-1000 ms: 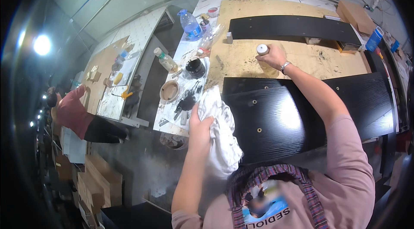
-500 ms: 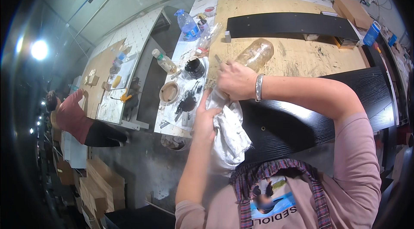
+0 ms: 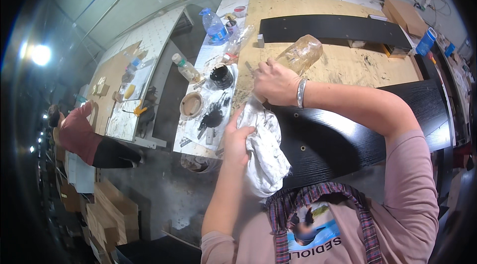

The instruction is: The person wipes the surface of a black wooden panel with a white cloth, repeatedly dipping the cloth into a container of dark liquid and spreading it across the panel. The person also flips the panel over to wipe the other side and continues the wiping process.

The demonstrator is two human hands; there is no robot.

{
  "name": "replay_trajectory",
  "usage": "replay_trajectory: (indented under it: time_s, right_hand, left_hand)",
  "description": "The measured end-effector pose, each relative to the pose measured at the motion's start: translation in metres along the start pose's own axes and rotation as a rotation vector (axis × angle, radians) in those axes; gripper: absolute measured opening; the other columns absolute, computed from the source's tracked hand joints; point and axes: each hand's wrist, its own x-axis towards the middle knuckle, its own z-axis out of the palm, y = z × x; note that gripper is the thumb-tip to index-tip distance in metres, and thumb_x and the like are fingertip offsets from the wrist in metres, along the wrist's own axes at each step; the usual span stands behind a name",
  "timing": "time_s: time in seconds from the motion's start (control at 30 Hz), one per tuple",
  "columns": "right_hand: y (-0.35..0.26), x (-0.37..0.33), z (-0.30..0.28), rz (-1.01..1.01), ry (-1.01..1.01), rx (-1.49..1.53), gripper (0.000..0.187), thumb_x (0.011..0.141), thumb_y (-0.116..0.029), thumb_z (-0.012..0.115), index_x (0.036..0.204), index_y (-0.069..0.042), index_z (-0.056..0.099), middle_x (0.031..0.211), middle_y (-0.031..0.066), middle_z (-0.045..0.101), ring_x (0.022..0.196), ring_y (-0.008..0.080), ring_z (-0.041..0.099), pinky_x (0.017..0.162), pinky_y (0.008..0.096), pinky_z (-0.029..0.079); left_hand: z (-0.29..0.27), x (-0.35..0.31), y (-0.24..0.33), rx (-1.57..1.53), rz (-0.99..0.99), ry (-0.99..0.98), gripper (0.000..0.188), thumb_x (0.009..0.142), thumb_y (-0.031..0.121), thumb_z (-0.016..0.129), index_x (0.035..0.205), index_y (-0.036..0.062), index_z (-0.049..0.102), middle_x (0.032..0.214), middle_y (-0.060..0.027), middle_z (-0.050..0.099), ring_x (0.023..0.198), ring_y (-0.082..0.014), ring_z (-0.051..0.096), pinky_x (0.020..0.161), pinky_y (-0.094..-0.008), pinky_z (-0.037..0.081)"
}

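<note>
My left hand (image 3: pixel 235 139) is closed around a bunched white rag (image 3: pixel 266 157) with dark smudges, which hangs down in front of me. My right hand (image 3: pixel 278 82) is wrapped around the narrow end of a clear, yellowish plastic bottle (image 3: pixel 300 54). The wide end of that bottle points away from me, to the far right. My right fist sits just above the top of the rag, and the bottle's mouth is hidden. Below my right arm lies a black wood-grained panel (image 3: pixel 348 134).
A black open can (image 3: pixel 221 76), a round tub (image 3: pixel 191 105) and a small green-capped bottle (image 3: pixel 186 67) stand left on stained paper. Behind are a large blue-tinted bottle (image 3: pixel 213 27) and a long black board (image 3: pixel 333 29). Another person (image 3: pixel 79 139) works at the left table.
My right hand and the plastic bottle have shifted slightly up and away, and more of the rag's top shows. My left hand keeps its hold on the rag.
</note>
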Motion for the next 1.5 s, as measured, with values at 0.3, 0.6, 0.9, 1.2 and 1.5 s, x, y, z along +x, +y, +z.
replay_trajectory:
  time_s: [0.3,0.6,0.9,1.2,1.5]
  right_hand:
    - [0.051,-0.014,0.036,0.788,0.134,0.599,0.027,0.073,-0.027,0.080,0.084,-0.004,0.076,0.086,0.0165,0.073,0.090,0.0345,0.069,0.082,0.0438,0.057]
    - [0.099,-0.113,0.161,1.309,-0.031,1.114,0.066,0.067,-0.044,0.092,0.113,0.000,0.075,0.111,0.0186,0.076,0.103,0.0280,0.073,0.093,0.0369,0.055]
    - [0.087,-0.169,0.041,0.912,-0.456,0.845,0.067,0.091,-0.062,0.065,0.108,0.002,0.076,0.099,0.0251,0.075,0.095,0.0381,0.073,0.088,0.0449,0.056]
    - [0.044,-0.199,0.004,0.935,-0.427,0.679,0.054,0.104,-0.047,0.047,0.088,-0.004,0.077,0.082,0.0224,0.072,0.081,0.0427,0.070,0.077,0.0523,0.054]
    - [0.040,-0.200,0.006,0.970,-0.385,0.670,0.054,0.102,-0.043,0.048,0.080,-0.002,0.076,0.081,0.0228,0.072,0.081,0.0419,0.070,0.081,0.0504,0.054]
  left_hand:
    - [0.013,-0.029,0.024,0.103,0.162,0.061,0.073,0.077,-0.020,0.044,0.149,-0.0060,0.047,0.132,-0.0204,0.065,0.113,-0.0246,0.070,0.099,-0.0353,0.057]
    - [0.045,-0.020,0.025,1.050,0.502,-0.046,0.068,0.080,-0.015,0.040,0.146,-0.0041,0.052,0.142,-0.0236,0.061,0.129,-0.0290,0.061,0.113,-0.0359,0.043]
    - [0.097,-0.003,-0.047,1.874,0.699,-0.560,0.065,0.097,0.025,0.063,0.154,0.0030,0.041,0.160,-0.0191,0.041,0.150,-0.0332,0.038,0.119,-0.0550,0.031]
    - [0.162,0.026,-0.087,1.778,0.787,-0.617,0.077,0.096,0.039,0.065,0.149,-0.0107,0.040,0.157,-0.0302,0.039,0.148,-0.0425,0.035,0.122,-0.0524,0.028]
    - [0.135,0.022,-0.072,1.829,0.725,-0.526,0.080,0.093,0.032,0.069,0.149,-0.0141,0.035,0.156,-0.0355,0.036,0.147,-0.0464,0.035,0.122,-0.0508,0.028]
